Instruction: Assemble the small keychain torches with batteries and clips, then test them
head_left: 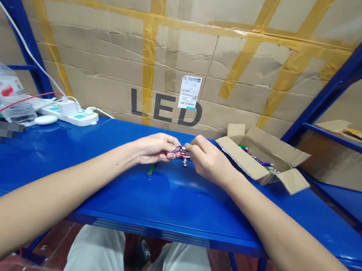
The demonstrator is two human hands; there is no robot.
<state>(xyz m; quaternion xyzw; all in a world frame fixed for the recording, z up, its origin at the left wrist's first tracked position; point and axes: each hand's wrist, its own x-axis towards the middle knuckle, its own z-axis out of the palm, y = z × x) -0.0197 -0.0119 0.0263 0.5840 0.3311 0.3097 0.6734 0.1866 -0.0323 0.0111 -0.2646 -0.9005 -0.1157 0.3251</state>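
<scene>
Tabletop: blue, directly under both hands, presumably as a catch surface.
Green strip: apparently lying on tabletop, just nearer than left hand, with upper end hidden; likely within easy reach.
Left hand: pinched on purple clip, seemingly for steadiness.
Purple clip: between both hands, above tabletop, apparently for access from either side.
Right hand: curled inward beside purple clip; cannot tell whether gripping.
Red piece: just beside purple clip, partly covered; cannot tell by which hand held.
Open carton: beyond right hand, with flaps spread, probably for reaching coloured pieces inside.
Cardboard panel: upright at rear, marked LED.
</scene>
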